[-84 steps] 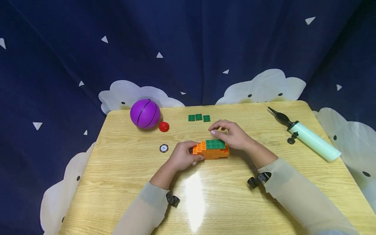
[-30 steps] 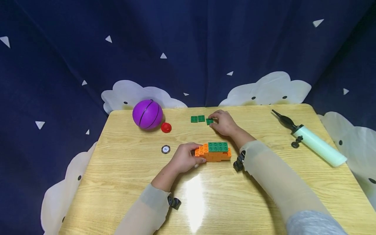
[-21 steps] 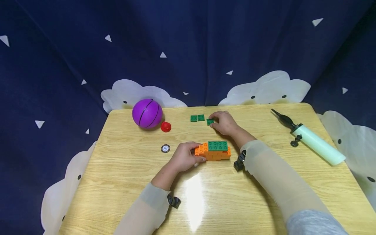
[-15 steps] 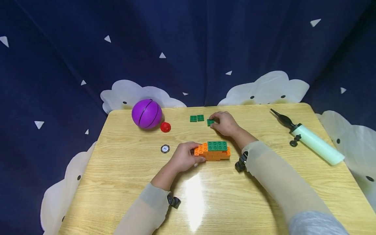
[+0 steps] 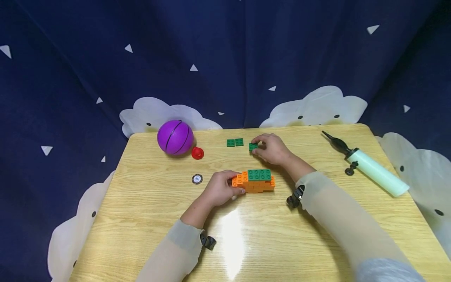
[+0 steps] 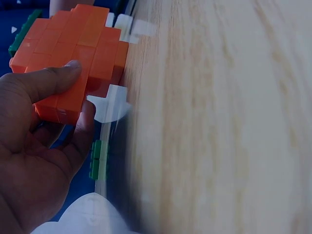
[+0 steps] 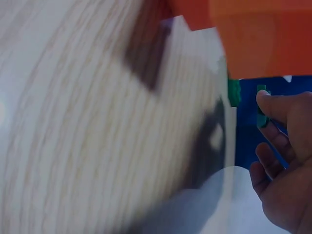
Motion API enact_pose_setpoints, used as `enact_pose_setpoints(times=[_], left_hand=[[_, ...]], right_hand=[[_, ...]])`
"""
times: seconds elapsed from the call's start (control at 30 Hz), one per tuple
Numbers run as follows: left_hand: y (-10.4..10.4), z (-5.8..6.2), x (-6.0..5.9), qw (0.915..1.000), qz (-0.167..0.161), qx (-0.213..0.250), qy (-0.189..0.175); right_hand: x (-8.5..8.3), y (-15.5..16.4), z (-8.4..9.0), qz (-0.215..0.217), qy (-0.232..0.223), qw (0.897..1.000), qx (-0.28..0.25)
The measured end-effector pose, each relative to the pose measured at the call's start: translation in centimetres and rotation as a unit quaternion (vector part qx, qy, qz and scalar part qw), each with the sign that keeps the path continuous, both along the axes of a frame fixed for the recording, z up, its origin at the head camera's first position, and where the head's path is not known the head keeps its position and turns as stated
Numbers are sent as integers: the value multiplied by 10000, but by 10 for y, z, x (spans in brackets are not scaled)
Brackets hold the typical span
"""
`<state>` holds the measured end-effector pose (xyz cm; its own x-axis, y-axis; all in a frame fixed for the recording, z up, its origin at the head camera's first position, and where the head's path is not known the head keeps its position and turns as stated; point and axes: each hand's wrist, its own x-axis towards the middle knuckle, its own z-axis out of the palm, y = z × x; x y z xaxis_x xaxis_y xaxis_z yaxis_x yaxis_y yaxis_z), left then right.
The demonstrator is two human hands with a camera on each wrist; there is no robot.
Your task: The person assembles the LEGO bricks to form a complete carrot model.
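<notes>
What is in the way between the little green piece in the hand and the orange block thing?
Nothing visible. The right hand pinches the small green plate, and only bare table lies between it and the orange block stack, gripped by the left hand.

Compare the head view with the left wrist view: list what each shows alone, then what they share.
Head view only: the purple ball, red cap, pump, right hand pinching a green plate, and the green bricks topping the block.

Left wrist view only: a close look at the thumb pressed on the block's orange side.

Both: the left hand gripping the orange block, two loose green plates, and the wooden table.
</notes>
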<state>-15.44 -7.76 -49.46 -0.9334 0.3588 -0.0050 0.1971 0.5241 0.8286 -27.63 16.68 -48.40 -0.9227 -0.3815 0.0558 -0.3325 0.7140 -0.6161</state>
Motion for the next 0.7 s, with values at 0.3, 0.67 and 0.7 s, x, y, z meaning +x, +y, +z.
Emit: enact_pose_setpoints(times=[0.3, 0.67, 0.7], left_hand=[[0, 0, 0, 10000, -24, 20, -34], [0, 1, 1, 10000, -25, -20, -19], [0, 1, 0, 10000, -20, -28, -22]], right_hand=[[17, 1, 19, 181, -102, 9996, -167], [39, -5, 43, 456, 106, 9987, -208], [41, -6, 45, 485, 115, 9985, -204]])
